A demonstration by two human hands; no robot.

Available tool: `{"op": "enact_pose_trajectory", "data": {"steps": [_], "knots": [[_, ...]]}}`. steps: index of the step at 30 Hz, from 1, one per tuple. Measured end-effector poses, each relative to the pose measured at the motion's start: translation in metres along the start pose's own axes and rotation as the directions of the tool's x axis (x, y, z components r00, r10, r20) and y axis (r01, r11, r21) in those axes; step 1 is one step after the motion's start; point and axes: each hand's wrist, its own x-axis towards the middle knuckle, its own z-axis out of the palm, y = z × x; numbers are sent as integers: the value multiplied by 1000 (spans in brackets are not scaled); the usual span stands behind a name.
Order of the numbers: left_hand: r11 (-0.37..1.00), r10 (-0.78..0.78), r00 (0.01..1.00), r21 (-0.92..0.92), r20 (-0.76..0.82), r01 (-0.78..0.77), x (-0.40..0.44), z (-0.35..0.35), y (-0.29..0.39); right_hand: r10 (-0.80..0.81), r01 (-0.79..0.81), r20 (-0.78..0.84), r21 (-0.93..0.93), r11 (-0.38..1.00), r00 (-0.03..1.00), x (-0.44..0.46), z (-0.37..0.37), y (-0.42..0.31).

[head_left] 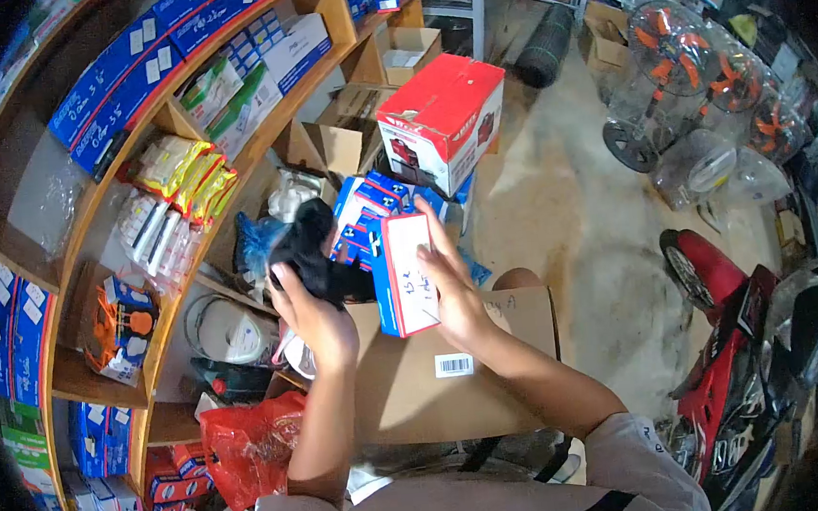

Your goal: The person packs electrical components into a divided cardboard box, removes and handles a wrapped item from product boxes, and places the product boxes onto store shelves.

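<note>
My right hand [455, 295] is closed round a small blue and white box [408, 273] with handwriting on its white side, held upright above a brown cardboard box [405, 390] with a barcode label. To its left, my left hand [316, 318] grips a black, soft-looking bundle [308, 249]; its exact shape is hard to make out. Just beyond both hands lie several blue and white small boxes [366, 201], partly hidden by what I hold.
A large red and white carton [443, 118] stands beyond the small boxes. Wooden shelves [154, 131] with packaged goods curve along the left. A red plastic bag [256, 445] lies at lower left. Wrapped fans [667, 48] and a red motorbike [724, 356] are on the right.
</note>
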Motion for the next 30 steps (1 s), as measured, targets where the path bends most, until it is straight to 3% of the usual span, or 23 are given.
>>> {"op": "enact_pose_trajectory", "data": {"steps": [1, 2, 3, 5, 7, 11, 12, 15, 16, 17, 18, 19, 21, 22, 26, 28, 30], "knots": [[999, -37, 999, 1, -4, 37, -15, 0, 3, -23, 25, -28, 72, 997, 999, 2, 1, -3], [990, -44, 995, 136, 94, 30, -24, -13, -5, -28, 36, -69, 111, 993, 997, 5, 6, -5], [890, 65, 953, 414, 295, -189, -32, -17, -4, -27, 35, -73, 110, 993, 997, 6, 4, -1], [842, -87, 887, 509, 453, -177, -61, 3, 18, -126, 109, -161, -112, 988, 979, 8, -2, 9], [827, -10, 824, 468, 566, -311, -70, 8, 22, -216, 177, -116, -280, 944, 969, 1, 4, 1], [856, -80, 771, 440, 631, -272, -58, 4, 25, -330, 296, 48, -576, 762, 943, -2, -1, 7], [844, -17, 757, 416, 653, -339, -54, 4, 23, -214, 165, -39, -507, 846, 976, 0, 4, 2], [840, -39, 727, 416, 686, -348, -51, -1, 26, -82, 99, 87, -207, 973, 993, 0, -12, 24], [849, -55, 727, 415, 685, -327, -50, -4, 27, -93, 110, 94, -206, 972, 991, -6, -15, 30], [847, -48, 723, 412, 689, -335, -46, -5, 25, -31, 42, 150, -71, 997, 988, -14, -17, 37], [815, 40, 714, 391, 699, -428, -43, -6, 22, 27, -41, 214, 59, 997, 976, -17, -18, 41], [773, 126, 697, 370, 706, -515, -41, -6, 22, 25, -40, 217, 62, 997, 976, -16, -18, 42], [729, 215, 687, 354, 695, -586, -34, -2, 26, 219, -277, 296, 171, 946, 930, -17, -17, 44], [702, 233, 688, 370, 687, -608, -28, -3, 28, 221, -279, 297, 171, 945, 929, -17, -16, 42], [678, 272, 743, 426, 612, -599, -23, -6, 34, 417, -316, 309, -327, 891, 855, -13, -5, 8], [699, 244, 770, 443, 589, -561, -24, -10, 35, 371, -267, 326, -320, 909, 869, -11, -8, 17], [637, 317, 750, 455, 581, -622, -21, -12, 33, 322, -216, 342, -314, 925, 883, -10, -4, 13]]}}
